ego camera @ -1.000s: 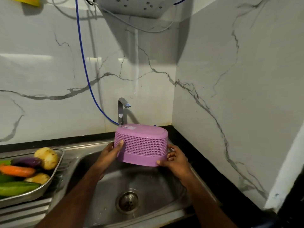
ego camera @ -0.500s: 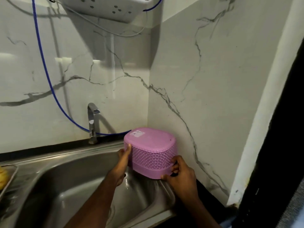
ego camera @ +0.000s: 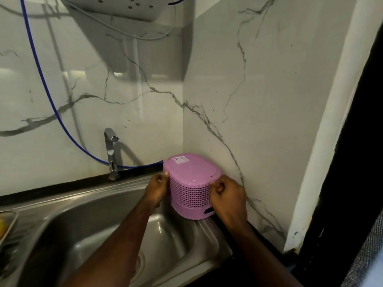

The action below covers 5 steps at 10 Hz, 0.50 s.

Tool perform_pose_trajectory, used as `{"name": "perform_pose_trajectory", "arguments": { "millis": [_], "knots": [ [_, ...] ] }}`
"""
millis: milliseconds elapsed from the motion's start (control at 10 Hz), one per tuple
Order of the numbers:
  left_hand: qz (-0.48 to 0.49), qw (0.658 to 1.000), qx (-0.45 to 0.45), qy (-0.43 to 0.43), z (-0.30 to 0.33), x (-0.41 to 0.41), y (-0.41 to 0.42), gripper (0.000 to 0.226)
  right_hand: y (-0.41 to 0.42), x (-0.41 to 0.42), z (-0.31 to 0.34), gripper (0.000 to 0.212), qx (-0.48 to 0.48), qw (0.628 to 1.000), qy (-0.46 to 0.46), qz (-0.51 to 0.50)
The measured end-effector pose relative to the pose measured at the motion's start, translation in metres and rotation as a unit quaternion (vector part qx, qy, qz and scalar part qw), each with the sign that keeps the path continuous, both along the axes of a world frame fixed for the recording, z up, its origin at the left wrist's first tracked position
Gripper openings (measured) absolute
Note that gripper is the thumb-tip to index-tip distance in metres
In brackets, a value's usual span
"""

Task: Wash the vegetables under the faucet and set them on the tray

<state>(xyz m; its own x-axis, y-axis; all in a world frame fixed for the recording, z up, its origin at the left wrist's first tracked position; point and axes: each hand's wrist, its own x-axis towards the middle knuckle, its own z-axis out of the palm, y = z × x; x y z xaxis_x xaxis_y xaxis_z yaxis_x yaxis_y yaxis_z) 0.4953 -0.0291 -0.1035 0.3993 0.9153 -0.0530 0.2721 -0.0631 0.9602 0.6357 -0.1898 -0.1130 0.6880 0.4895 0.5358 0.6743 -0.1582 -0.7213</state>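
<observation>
Only a sliver of the steel tray (ego camera: 9, 224) is seen at the far left edge, with a scrap of yellow vegetable (ego camera: 2, 227) inside it; the remaining vegetables are cut off by the frame. The sink (ego camera: 87, 222) drain is hidden behind the left forearm, and the print on the small label on the basket's upturned base cannot be read. A pink perforated plastic basket (ego camera: 191, 188) is held upside down at the sink's far right corner, close against the side wall; whether its rim rests on the steel ledge cannot be told. Its left side is gripped by the left hand (ego camera: 157, 188), thumb on the top edge, and its right side is gripped by the right hand (ego camera: 228, 198), fingers curled against the mesh. A chrome faucet (ego camera: 110, 151) is mounted behind the basin, with no water seen running. White marble-veined walls meet in a corner, a blue hose (ego camera: 46, 89) is draped down the back wall, and a white appliance (ego camera: 124, 6) is fixed overhead.
</observation>
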Motion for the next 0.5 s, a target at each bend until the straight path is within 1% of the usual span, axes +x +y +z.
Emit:
{"name": "perform_pose_trajectory", "arguments": {
  "millis": [100, 200, 300, 400, 500],
  "knots": [
    [-0.047, 0.999, -0.006, 0.022, 0.003, -0.002, 0.001, 0.061, 0.01, 0.0, 0.015, 0.024, -0.021, 0.999, -0.031, -0.013],
    [-0.062, 0.997, 0.008, 0.038, 0.006, -0.001, -0.003, 0.062, 0.025, 0.002, 0.025, 0.021, -0.049, 0.995, -0.083, -0.015],
    [-0.007, 0.998, 0.049, 0.036, 0.008, -0.002, -0.003, 0.059, 0.038, 0.004, 0.032, 0.02, -0.065, 0.988, -0.14, -0.01],
    [0.013, 0.991, 0.106, 0.079, 0.012, -0.006, 0.005, 0.053, 0.052, 0.003, 0.04, 0.023, -0.08, 0.978, -0.191, -0.012],
    [0.041, 0.978, 0.19, 0.072, 0.03, -0.017, 0.013, 0.04, 0.073, -0.002, 0.058, 0.028, -0.134, 0.96, -0.245, -0.005]
  ]
}}
